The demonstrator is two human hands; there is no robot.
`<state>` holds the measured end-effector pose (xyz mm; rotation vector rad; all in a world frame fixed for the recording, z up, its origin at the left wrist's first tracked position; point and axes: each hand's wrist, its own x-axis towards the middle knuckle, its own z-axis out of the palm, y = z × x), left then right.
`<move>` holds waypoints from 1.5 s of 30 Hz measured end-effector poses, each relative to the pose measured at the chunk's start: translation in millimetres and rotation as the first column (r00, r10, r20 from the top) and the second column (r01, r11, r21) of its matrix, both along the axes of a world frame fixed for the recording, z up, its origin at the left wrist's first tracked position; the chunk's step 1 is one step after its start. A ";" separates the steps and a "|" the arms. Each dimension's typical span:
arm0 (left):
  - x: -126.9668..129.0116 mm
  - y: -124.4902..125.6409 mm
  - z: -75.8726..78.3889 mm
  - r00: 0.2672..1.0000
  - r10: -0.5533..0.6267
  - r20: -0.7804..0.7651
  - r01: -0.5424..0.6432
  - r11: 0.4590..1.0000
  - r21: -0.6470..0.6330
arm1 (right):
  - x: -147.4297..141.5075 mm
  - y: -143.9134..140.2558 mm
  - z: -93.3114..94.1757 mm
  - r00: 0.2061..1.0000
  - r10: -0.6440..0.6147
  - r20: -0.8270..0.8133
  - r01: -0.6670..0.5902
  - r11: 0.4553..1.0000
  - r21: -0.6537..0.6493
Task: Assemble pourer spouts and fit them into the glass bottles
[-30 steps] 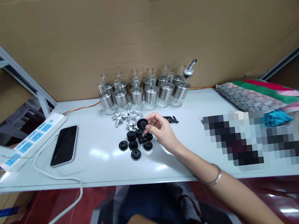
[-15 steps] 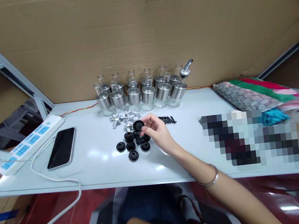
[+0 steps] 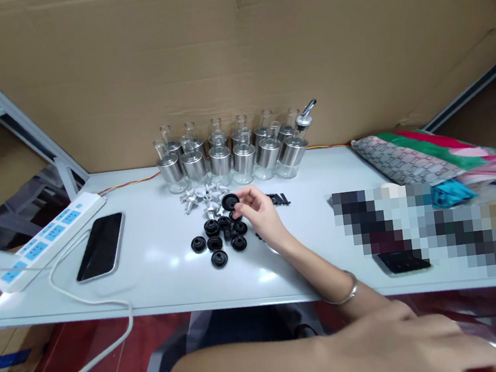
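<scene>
My right hand [image 3: 258, 214] pinches a black round flanged stopper [image 3: 231, 202] between thumb and fingers, just above the table. Below it lies a loose cluster of similar black stoppers [image 3: 219, 258]. Silvery pourer tops [image 3: 189, 201] are heaped behind the stoppers, partly covered by the held one. Small black pieces [image 3: 280, 199] lie just beyond my right hand. Across the lower right, my left hand [image 3: 409, 341] passes over my right forearm, near the table's front edge. Its fingers are blurred, so their pose is unclear.
Two rows of glass bottles with metal sleeves [image 3: 220, 160] stand at the back; the rightmost carries a pourer [image 3: 305, 117]. A phone [image 3: 101, 246] and a power strip [image 3: 54, 238] lie left. Right are a colourful bag [image 3: 410, 158], another dark phone-like object [image 3: 402, 262] and pixelated items.
My left arm has swung up and rightward into the foreground, over my right forearm. My right hand still holds the stopper, nearly in place. The view has shifted slightly.
</scene>
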<state>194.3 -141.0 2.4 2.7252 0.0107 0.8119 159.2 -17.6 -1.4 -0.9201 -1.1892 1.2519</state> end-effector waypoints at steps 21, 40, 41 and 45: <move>-201.3 127.4 4.0 0.676 0.732 -0.085 -0.714 0.622 -0.321 | 3.4 -3.0 0.9 0.991 0.071 0.110 -0.074 0.997 0.023; -205.2 129.6 -0.5 0.771 0.635 -0.050 -0.606 0.707 -0.365 | 4.6 -8.4 5.5 0.957 0.092 0.276 -0.116 0.991 0.072; -205.1 129.9 -1.1 0.770 0.636 -0.050 -0.607 0.707 -0.363 | 4.4 -8.7 5.4 0.953 0.083 0.291 -0.111 0.990 0.083; -204.0 130.0 -3.6 0.769 0.639 -0.021 -0.605 0.718 -0.345 | 3.9 -10.1 5.8 0.941 0.091 0.325 -0.125 0.989 0.084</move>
